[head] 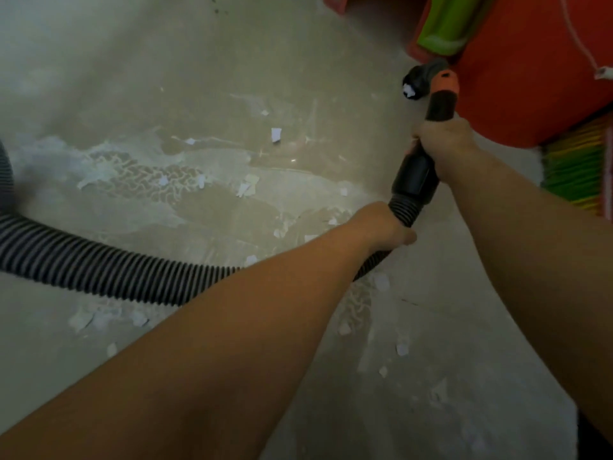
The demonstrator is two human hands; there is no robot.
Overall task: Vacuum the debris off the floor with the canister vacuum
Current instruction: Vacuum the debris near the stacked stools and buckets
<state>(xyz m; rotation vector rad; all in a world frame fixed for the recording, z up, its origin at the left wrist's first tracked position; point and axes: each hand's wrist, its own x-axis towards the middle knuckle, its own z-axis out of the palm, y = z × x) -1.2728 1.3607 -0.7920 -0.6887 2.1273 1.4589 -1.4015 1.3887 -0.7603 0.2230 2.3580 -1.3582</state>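
A black ribbed vacuum hose [99, 270] runs from the left edge across the grey floor [139, 78] to a black and orange handle [441, 104]. My left hand [384, 227] grips the hose just below the black cuff [414, 180]. My right hand [444, 141] grips the handle above the cuff. The black nozzle tip [416, 83] points to the upper right, with a white scrap stuck at its mouth. Several white paper scraps [276, 134] and dusty patches lie scattered on the floor.
An orange object [530, 78] fills the upper right, right beside the nozzle. A green piece [444, 24] leans on it at the top. A striped green and yellow mat [577, 171] lies at the right edge. The canister is out of view.
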